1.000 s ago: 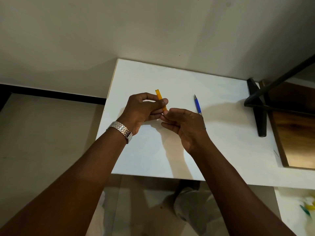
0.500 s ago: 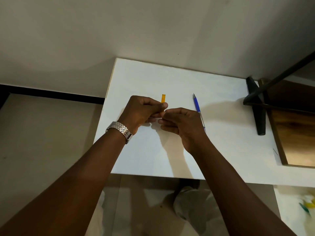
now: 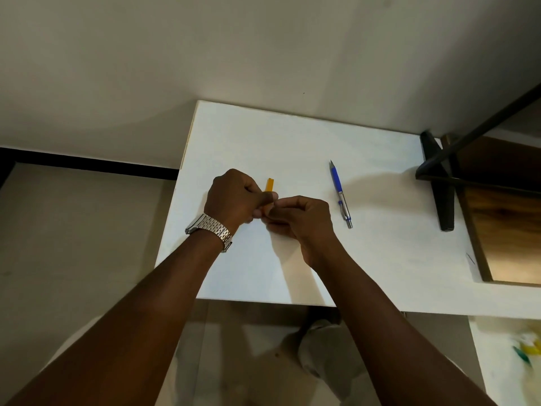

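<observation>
A slim orange pen-like stick [image 3: 269, 185] pokes up from between my two hands above the white table [image 3: 292, 136]. My left hand [image 3: 234, 197], with a metal watch on its wrist, grips the stick in curled fingers. My right hand [image 3: 298, 221] meets it from the right, with fingers curled and pinching the stick's near end. Most of the orange stick is hidden by the fingers. A blue and silver pen [image 3: 339, 191] lies on the table to the right of my hands, tip pointing away.
A black metal frame [image 3: 439, 183] and a brown wooden panel [image 3: 503, 230] stand at the table's right. The wall runs behind the table. Floor and my knees show below the near edge. Something blurred, yellow and green [image 3: 527, 350], lies at the bottom right.
My hands have closed tighter over the orange stick, so less of it shows above them. The stick has turned more upright. The blue pen has not moved.
</observation>
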Tool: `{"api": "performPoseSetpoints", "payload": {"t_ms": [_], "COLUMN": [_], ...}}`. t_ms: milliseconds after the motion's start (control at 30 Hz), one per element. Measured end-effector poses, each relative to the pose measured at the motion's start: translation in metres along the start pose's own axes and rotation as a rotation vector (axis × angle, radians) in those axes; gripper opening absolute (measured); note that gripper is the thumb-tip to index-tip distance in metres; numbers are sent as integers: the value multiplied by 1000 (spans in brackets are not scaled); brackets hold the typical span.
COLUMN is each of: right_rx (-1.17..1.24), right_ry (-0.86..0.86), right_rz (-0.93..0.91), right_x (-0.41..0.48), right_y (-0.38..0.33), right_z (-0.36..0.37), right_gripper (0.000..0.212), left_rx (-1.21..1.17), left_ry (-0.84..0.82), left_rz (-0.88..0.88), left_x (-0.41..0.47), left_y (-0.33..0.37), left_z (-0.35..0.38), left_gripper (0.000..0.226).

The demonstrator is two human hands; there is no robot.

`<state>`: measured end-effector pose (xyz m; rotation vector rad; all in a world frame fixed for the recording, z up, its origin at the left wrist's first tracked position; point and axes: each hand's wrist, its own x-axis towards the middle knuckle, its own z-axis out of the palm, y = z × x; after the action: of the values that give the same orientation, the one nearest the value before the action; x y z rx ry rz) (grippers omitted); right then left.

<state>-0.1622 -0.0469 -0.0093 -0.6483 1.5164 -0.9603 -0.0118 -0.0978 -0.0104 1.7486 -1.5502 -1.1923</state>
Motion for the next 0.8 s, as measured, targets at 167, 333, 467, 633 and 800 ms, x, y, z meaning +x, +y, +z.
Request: {"api": "performPoseSetpoints", "payload": {"t_ms": [167, 333, 467, 633, 800], "right_rx": [-98, -231, -824, -1150, -1109], "right_ry": [48, 122, 502, 399, 417], "right_rz": [-61, -213, -466, -152, -172], "right_x": [1, 4, 7, 7, 13], "right_y": [3, -15, -40, -38, -34], "right_z": [3, -13, -65, -98, -93], "right_gripper": [11, 5, 19, 35, 29], "left_rx": [126, 55, -96, -45, 0], "left_ry": [35, 16, 69, 85, 1], "left_rz": [34, 12, 17, 151, 223], "left_x": [0, -1, 0, -3, -11], "left_y": [-1, 2, 7, 15, 23], "left_z": [2, 1, 2, 9, 22], "left_gripper": [38, 42, 41, 29, 18]}}
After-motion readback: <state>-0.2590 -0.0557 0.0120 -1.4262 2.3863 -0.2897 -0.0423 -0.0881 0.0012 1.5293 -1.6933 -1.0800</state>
